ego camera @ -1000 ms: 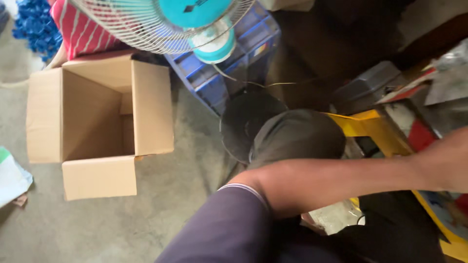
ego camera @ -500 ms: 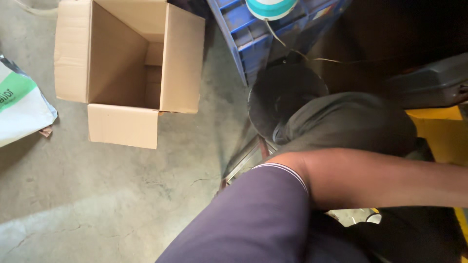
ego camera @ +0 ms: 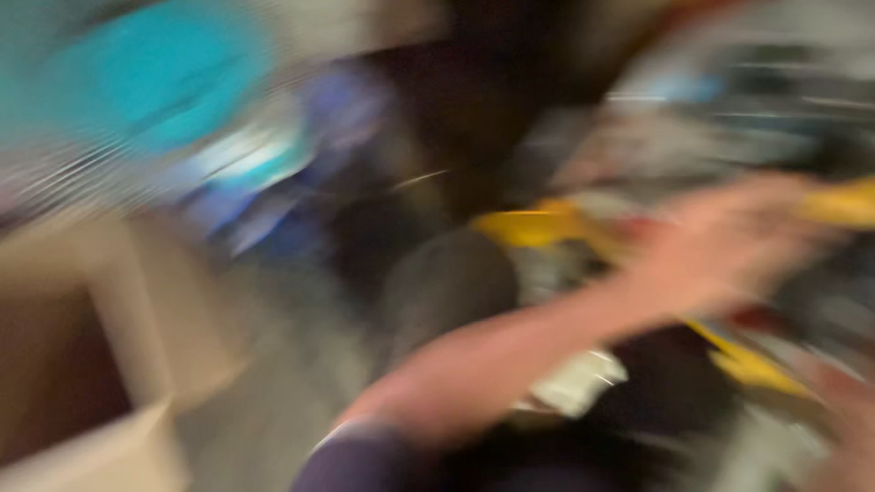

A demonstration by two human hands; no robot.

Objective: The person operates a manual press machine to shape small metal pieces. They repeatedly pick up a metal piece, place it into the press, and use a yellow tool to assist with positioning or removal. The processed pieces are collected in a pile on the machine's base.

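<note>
The view was heavily smeared by motion, so only broad shapes could be read. A bare forearm with a dark purple sleeve at its elbow end stretched from the lower middle up toward the right, ending in the left hand. That hand sat against a blurred yellow plastic object near the right edge; whether the fingers were closed on it, merely touching it, or spread apart could not be told. A second pale blur at the lower right corner may have been the right hand, its state likewise unreadable.

Beneath the forearm lay a dark grey rounded bundle, with a small pale crumpled piece just beside the arm's underside. More yellow edges showed behind the bundle. On the grey concrete floor to the left stood an open brown cardboard box. Above it hung the teal hub of a white-caged electric fan, with a blue plastic crate to its right.
</note>
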